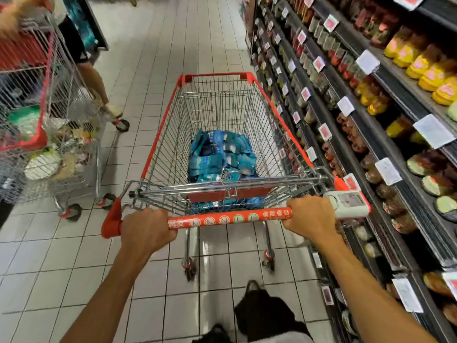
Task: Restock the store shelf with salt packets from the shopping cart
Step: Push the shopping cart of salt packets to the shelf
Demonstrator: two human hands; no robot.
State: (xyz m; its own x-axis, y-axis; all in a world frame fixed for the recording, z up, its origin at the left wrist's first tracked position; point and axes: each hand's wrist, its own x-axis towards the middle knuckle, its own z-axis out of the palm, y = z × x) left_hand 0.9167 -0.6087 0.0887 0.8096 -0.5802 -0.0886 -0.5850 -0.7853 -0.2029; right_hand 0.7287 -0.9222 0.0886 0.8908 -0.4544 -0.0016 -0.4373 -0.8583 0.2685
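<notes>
Left hand (pixel 146 231), right hand (pixel 310 216): fingers wrapped on cart handle (pixel 228 218), steering | blue salt packets (pixel 220 154): heaped in shopping cart (pixel 173 107) basket, awaiting shelf (pixel 385 154)

Print on the heap of blue plastic salt packets (pixel 220 154) too blurred to read. Second wire shopping cart (pixel 49 125) cut off by left edge, contents smeared. Dark store shelf (pixel 385 149) products motion-blurred, white price tags (pixel 388 170) illegible. Bystander's leg (pixel 95 80) cropped.

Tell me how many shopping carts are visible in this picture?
2. One cart is in the middle, pushed by the left hand and right hand. The second cart stands at the left edge, partly cut off. Others may be out of view.
</notes>
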